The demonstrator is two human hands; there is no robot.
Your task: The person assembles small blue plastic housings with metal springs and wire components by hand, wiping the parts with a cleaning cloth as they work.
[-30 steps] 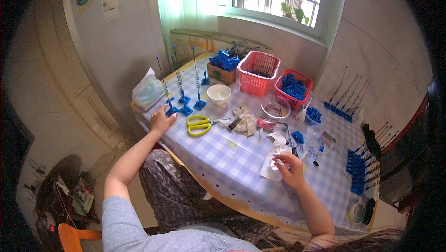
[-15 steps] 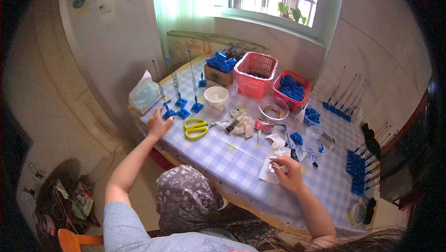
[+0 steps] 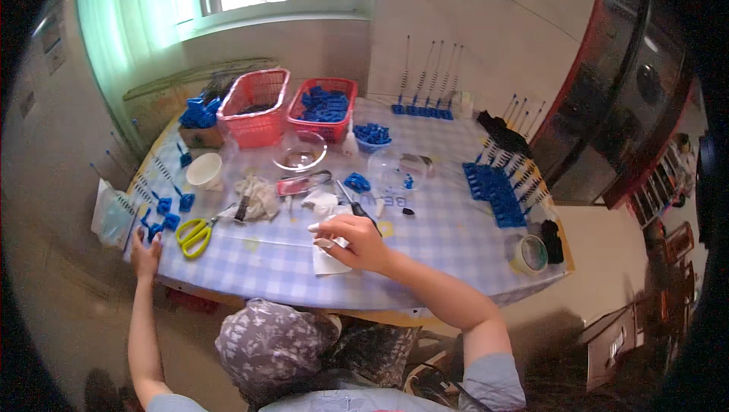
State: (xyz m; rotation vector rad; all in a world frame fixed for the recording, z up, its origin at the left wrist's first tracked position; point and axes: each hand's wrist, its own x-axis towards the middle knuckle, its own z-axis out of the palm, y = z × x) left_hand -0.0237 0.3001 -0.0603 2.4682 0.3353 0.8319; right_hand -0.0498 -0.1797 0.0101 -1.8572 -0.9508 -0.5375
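My right hand [image 3: 353, 241] rests on the checked tablecloth [image 3: 425, 252], gripping a thin dark-handled tool [image 3: 355, 204] over a white paper sheet [image 3: 328, 262]. My left hand [image 3: 145, 255] reaches to the table's left edge, fingers spread, touching small blue plastic parts [image 3: 162, 222] there and holding nothing. Yellow-handled scissors [image 3: 194, 234] lie just right of my left hand.
Two red baskets [image 3: 255, 107] [image 3: 325, 108] stand at the back, one with blue parts. A glass bowl [image 3: 299, 151], a white cup [image 3: 204, 170], a tape roll [image 3: 530, 253], and rows of blue bases with thin rods [image 3: 497, 188] lie around. A window is beyond.
The view has swung to the right and closer. My left hand slid from the blue rod stands to the table's left edge. My right hand stays on the paper with the tool.
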